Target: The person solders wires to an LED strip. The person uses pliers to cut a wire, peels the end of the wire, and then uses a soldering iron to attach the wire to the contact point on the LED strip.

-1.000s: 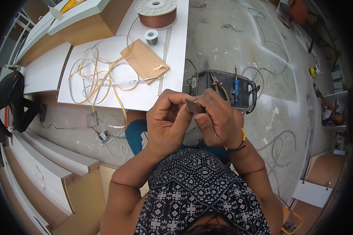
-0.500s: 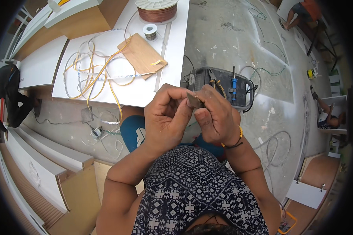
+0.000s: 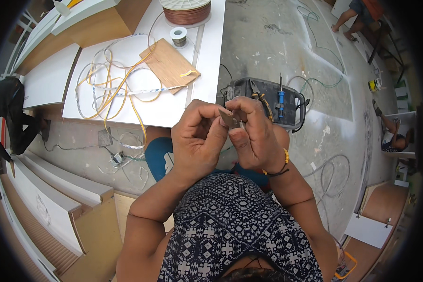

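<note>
Small flat piece (image 3: 227, 119): matt, looks metallic. Wood bd. (image 3: 171, 61): grained, matt. Tabletop (image 3: 169, 110): smooth, white, semi-gloss. Tool case (image 3: 243, 89): scuffed matt blk plastic. Soldering-iron hdl. (image 3: 281, 98): blue plastic. Garment (image 3: 237, 211): matt printed cloth. Floor (image 3: 268, 51): rough-looking conc.

Ahead-left of the left grip (image 3: 198, 143), tangled cables (image 3: 123, 88) are cluttering the table (image 3: 160, 110). Ahead of the right grip (image 3: 257, 141), a black case (image 3: 292, 110) carrying pliers (image 3: 266, 107) and a soldering iron (image 3: 281, 97) is blocking low passage. Farther right of that grip, concrete floor (image 3: 336, 110) is offering room.
</note>
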`<act>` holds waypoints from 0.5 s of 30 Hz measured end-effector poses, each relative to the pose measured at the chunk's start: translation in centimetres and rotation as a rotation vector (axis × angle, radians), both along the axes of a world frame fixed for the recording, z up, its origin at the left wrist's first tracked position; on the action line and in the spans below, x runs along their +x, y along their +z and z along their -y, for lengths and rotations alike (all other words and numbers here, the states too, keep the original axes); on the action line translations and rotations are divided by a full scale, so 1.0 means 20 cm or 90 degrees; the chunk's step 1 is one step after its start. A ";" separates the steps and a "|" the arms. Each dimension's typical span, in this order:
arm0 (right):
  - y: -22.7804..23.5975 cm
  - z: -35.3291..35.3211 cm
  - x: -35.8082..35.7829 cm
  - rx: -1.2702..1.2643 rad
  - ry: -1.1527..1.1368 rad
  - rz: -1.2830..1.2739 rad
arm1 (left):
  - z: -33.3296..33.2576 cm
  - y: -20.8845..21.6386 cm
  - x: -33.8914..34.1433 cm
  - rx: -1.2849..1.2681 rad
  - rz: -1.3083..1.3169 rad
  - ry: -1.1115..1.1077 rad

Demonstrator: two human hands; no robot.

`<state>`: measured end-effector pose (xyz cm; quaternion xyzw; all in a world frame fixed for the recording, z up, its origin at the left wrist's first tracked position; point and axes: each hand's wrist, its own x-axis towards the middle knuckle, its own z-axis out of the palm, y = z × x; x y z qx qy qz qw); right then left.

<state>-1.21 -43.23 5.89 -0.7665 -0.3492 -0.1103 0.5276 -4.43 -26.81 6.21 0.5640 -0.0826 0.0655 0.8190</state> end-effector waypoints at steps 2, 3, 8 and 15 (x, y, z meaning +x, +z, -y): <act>-0.02 0.00 0.00 -0.002 0.010 -0.002 | 0.00 0.00 0.00 0.009 0.005 0.010; -0.02 -0.01 0.00 0.004 0.004 0.010 | 0.00 -0.01 0.00 0.010 0.005 0.008; -0.02 -0.01 0.00 0.007 0.020 0.014 | -0.01 -0.03 -0.01 0.021 0.004 0.008; -0.03 -0.02 0.02 -0.007 0.034 0.048 | -0.02 -0.04 0.00 0.075 0.058 0.053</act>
